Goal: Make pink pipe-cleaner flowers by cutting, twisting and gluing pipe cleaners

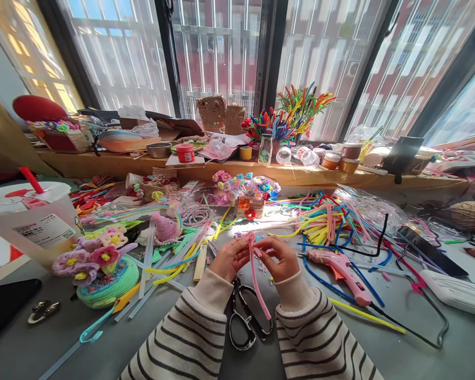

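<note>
Both my hands meet near the middle of the table over a pink pipe cleaner (260, 293), whose top end is curled into a small loop and whose long tail hangs down toward me. My left hand (230, 258) pinches the curled end from the left. On the other side my right hand (279, 257) has thumb and finger closed on the same pipe cleaner, just beside the curl. Below my hands lie black-handled scissors (241, 324), their blades mostly hidden. A pink hot glue gun (342, 272) rests right of my right hand.
Left stand a drink cup (35, 227) and a green pot of fuzzy flowers (108, 279). Glue sticks (148, 264) lie nearby. Ahead is a flower basket (250, 207); yellow pipe cleaners (320, 232) spread to its right. Jars line the wooden sill (217, 173). The glue gun's cord runs right.
</note>
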`<state>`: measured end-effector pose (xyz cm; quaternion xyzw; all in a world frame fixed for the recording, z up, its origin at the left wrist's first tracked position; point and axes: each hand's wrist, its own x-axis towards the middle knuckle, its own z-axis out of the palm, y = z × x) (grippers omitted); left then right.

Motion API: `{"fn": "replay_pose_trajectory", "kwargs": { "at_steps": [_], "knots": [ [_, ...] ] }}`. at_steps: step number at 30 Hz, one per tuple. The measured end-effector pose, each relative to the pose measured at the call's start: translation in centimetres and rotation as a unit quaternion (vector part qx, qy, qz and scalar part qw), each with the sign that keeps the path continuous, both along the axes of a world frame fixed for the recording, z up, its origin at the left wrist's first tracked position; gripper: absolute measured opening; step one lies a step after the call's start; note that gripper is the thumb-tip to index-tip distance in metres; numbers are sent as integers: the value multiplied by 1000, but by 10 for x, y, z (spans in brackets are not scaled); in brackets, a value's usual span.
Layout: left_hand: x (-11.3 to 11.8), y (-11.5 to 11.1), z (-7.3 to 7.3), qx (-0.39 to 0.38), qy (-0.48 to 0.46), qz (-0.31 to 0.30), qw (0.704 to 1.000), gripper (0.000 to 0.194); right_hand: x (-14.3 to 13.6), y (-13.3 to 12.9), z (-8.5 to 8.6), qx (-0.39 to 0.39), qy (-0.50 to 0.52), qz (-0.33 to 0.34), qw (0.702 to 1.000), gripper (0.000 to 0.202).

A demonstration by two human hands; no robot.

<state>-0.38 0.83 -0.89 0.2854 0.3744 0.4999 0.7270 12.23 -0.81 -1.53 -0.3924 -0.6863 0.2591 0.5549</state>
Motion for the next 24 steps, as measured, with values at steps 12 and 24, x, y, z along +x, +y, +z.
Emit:
{"fn": "replay_pose_trajectory", "kwargs": {
  "at_steps": [12, 24],
  "knots": [
    [3, -1, -1, -6, 2, -11, 1000, 12, -5, 2, -4, 29, 67, -11, 997, 10],
    [0, -1, 2, 15, -34, -12, 999, 18, -3, -2, 2, -89, 164, 58, 981, 11]
  ]
}}
